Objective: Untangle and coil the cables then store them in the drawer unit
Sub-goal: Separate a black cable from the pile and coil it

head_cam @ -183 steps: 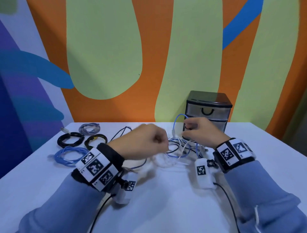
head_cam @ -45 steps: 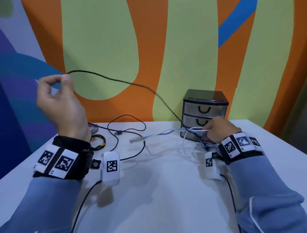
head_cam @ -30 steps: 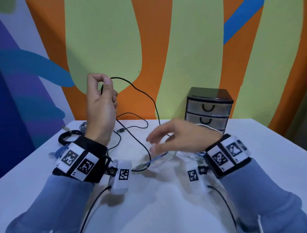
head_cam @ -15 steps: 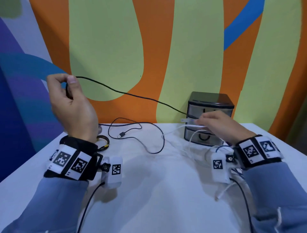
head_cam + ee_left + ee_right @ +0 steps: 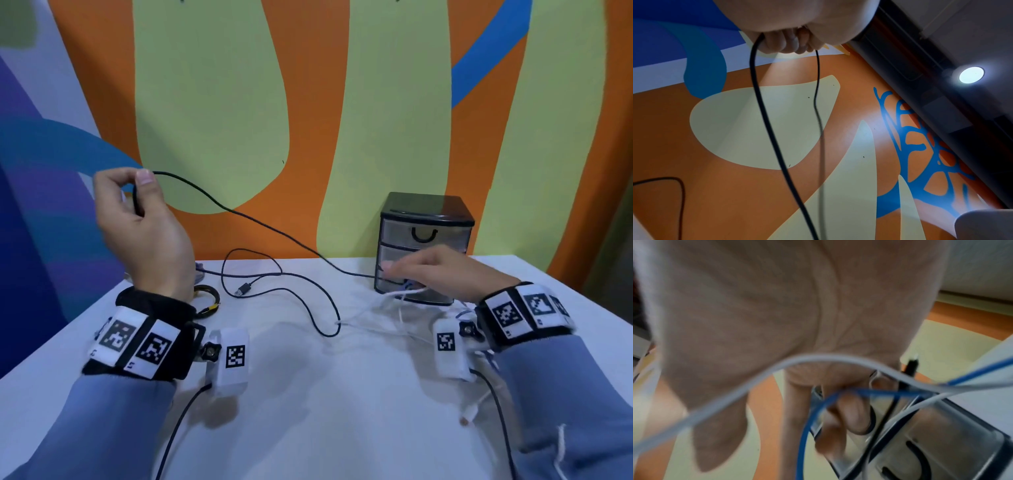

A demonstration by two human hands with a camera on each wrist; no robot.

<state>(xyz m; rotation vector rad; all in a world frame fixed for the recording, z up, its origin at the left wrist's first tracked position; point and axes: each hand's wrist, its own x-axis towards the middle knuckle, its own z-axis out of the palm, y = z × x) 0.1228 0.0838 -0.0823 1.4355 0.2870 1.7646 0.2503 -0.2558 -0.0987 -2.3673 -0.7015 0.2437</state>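
Partly untangled: left hand [image 5: 144, 226] pinches the black USB cable [image 5: 260, 222] aloft; right hand [image 5: 442, 274] grips the white [image 5: 748, 386] and blue cables [image 5: 807, 418] before the drawer unit [image 5: 426, 219]; nothing visibly stored.

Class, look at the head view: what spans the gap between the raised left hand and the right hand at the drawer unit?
A black cable, pinched by the left hand, slopes down to the right hand at the drawer unit.

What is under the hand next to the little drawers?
Under the right hand lie tangled white cables and a blue cable, in front of the drawer unit. The black cable runs in there too; its end is hidden.
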